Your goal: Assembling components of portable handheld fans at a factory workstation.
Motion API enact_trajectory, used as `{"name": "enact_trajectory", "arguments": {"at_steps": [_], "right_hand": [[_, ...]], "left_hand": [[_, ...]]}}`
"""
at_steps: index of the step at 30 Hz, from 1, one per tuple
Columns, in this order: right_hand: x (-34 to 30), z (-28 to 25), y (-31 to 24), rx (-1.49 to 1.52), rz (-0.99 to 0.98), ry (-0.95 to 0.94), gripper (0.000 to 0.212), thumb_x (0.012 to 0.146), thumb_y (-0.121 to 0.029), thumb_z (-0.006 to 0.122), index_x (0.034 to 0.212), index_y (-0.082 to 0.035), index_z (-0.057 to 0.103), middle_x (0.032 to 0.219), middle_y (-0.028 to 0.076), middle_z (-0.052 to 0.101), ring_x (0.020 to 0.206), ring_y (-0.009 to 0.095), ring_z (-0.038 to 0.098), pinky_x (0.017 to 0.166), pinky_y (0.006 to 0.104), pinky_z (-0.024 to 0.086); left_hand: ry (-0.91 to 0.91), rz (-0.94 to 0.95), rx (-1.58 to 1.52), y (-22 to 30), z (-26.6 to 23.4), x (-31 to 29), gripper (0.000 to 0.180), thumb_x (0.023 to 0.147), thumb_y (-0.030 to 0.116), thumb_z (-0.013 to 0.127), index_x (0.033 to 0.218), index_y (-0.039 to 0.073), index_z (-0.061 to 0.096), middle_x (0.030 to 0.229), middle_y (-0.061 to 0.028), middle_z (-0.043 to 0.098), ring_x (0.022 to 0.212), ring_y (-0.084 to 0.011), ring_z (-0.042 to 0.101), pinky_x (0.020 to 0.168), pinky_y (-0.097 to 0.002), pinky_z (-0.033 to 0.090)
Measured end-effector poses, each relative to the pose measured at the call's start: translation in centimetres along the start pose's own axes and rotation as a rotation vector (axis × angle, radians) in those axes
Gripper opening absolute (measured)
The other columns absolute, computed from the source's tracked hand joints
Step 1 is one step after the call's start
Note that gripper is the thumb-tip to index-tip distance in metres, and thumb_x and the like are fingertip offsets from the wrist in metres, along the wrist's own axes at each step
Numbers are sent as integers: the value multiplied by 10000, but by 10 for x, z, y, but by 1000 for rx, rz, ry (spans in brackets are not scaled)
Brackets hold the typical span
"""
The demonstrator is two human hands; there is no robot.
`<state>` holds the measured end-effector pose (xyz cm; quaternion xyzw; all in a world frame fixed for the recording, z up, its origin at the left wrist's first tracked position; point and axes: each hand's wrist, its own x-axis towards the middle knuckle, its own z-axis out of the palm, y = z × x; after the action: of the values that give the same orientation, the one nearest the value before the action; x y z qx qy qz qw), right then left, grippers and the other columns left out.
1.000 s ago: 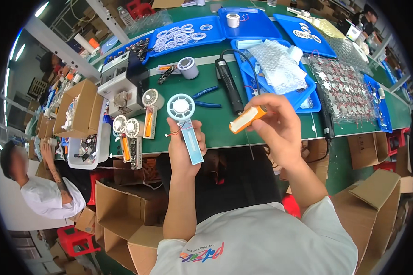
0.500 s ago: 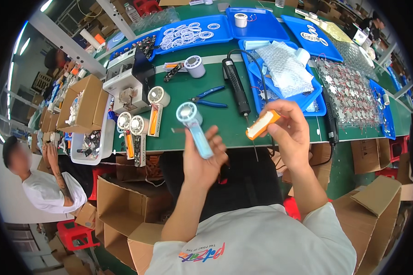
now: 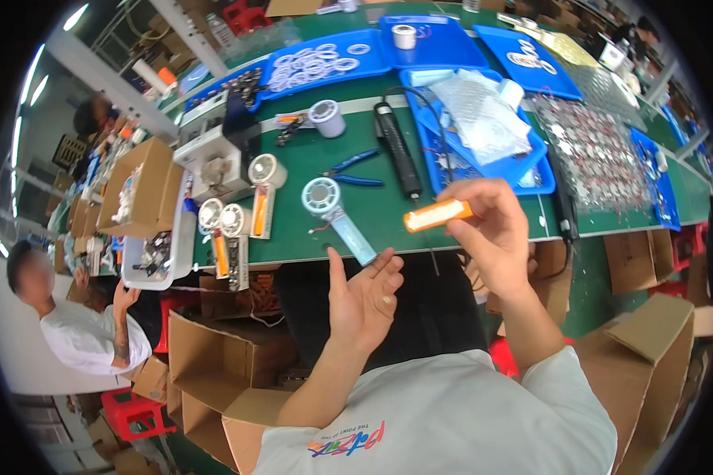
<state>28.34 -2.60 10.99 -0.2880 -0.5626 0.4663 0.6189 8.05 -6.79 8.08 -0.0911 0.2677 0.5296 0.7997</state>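
Blue fan (image 3: 348, 232) — now just beyond left grip (image 3: 364, 310)

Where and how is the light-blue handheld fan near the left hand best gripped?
Probably by its slim, straight handle, from the person's side, with the left hand: the handle slants toward that hand, while the wider round head lies at the far end.

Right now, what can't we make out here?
- Head view: right end of orange block, hidden by right hand.
- Head view: bottom of blue tray, mostly covered by bubble wrap.
- Head view: bits in white bin, too small to identify.
- Head view: back of left hand, turned from camera.
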Motion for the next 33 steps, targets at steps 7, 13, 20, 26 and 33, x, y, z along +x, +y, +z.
{"name": "enact_trajectory", "arguments": {"at_steps": [7,13,20,26,33], "right_hand": [[6,-17,9,-2,25,-64,381,885,131,649,1221,-39,586,1208,127,671,1046,186,654,941,298,507],[0,-24,-2,-166,100,-131,362,870,146,682,1185,-19,617,1166,132,671,1026,207,645,936,324,529],[0,-26,-16,-131,87,-148,258,863,57,782,1079,-40,679,1091,52,690,893,139,651,833,285,539],[1,-37,-12,-168,-13,-168,280,851,30,814,1083,-41,676,1045,53,686,850,150,642,799,288,536],[1,-32,-16,-262,-131,-159,269,835,42,811,1053,-37,673,1028,61,680,852,175,630,776,302,520]], "left_hand": [[-300,142,533,-10,-32,-4,390,1046,385,648,1230,41,642,983,-92,647,700,-156,584,531,-204,449],[-329,1284,1476,-9,47,5,230,916,115,776,1125,48,705,991,-84,675,815,-190,623,707,-252,481],[-441,1211,1515,-19,79,16,181,845,21,794,1013,30,727,969,-75,672,873,-180,601,791,-289,480],[-440,1068,1401,-26,72,19,129,866,-3,758,985,26,718,975,-79,674,866,-207,604,785,-302,488],[-380,1287,1543,-33,74,18,120,884,-35,708,975,24,658,966,-81,687,815,-240,599,775,-319,490]]}}
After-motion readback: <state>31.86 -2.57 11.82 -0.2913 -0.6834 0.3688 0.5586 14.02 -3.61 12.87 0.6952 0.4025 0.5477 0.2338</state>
